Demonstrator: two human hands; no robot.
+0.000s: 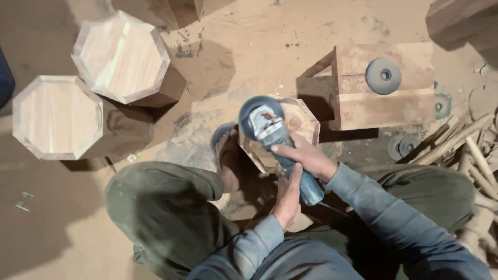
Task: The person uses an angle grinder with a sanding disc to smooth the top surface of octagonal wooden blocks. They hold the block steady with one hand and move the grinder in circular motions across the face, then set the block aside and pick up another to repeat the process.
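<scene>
Head view: sandy workshop floor (290, 31), dim, probably sawdust-covered.

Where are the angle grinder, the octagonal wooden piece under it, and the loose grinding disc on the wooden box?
angle grinder (275, 139): head view, on its blue body ahead of the right hand.
octagonal wooden piece (302, 122): head view, on its top face.
grinding disc (383, 75): head view, on its grey ring.
</scene>
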